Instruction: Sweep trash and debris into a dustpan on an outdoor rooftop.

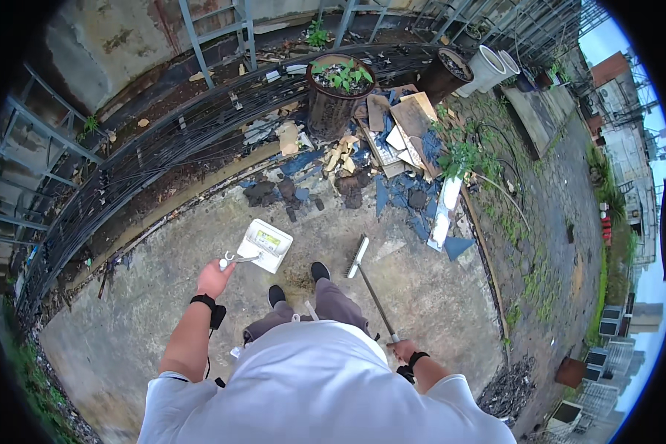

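My left hand [214, 279] is closed round the handle of a white dustpan [274, 260], which bears a yellow-green label and is held out ahead of my left foot. In my right hand [405, 351] is the grip of a long-handled push broom [377, 296]. Its pale bristled head is at the far end of the shaft, right of my shoes, near the concrete; whether it touches cannot be told. A small patch of brownish debris [297, 280] lies on the ground between my shoes.
Ahead lies a heap of broken boards [414, 122], blue scraps and crumpled paper. A rusty drum [338, 103] with plants stands behind it. Bundled black cables [148, 159] and metal ladder frames [213, 29] line the left wall. Mossy ground [533, 244] stretches along the right.
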Demonstrator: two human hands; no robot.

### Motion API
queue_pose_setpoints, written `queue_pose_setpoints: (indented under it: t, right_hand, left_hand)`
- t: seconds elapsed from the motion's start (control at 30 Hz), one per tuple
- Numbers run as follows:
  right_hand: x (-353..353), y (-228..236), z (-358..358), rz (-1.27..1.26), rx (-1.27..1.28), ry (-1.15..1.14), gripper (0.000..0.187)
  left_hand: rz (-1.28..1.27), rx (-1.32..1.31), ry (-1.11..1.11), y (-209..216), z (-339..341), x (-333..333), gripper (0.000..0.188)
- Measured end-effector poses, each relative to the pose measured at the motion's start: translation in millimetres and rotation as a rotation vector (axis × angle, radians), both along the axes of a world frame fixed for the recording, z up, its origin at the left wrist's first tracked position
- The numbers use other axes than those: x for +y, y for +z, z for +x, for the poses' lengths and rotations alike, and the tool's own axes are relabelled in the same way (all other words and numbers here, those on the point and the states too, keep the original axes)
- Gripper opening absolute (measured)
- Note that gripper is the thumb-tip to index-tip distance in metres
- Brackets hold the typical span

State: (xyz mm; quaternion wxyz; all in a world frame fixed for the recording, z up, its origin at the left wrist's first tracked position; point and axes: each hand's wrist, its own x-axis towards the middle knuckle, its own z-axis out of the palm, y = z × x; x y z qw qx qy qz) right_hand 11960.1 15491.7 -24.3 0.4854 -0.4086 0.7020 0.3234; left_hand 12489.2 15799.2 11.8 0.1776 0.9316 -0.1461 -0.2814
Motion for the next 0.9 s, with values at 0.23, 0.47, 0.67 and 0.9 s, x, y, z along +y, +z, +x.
queue_pose_setpoints:
  t: [0.23,0.47,0.67,0.9]
  right_hand:
    - [72,-15,-3,-0.238,0.261,0.53,0.022]
    - [41,4,14,-0.188,0.293,0.88,0.037]
    - [-10,7,91,-0.269,0.12,1.037,0.039]
    - [-55,-47,266,-0.361,-0.153,1.424,0.018]
  left_hand:
    - [0.029,0.065,-0.143,-39,15,13,0.049]
    - [0.074,0.054,-0.209,-51,24,12,0.048]
    - [0.082,0.118,-0.178,-56,15,37,0.046]
    - [0.057,0.102,-0.164,-62,-6,55,0.043]
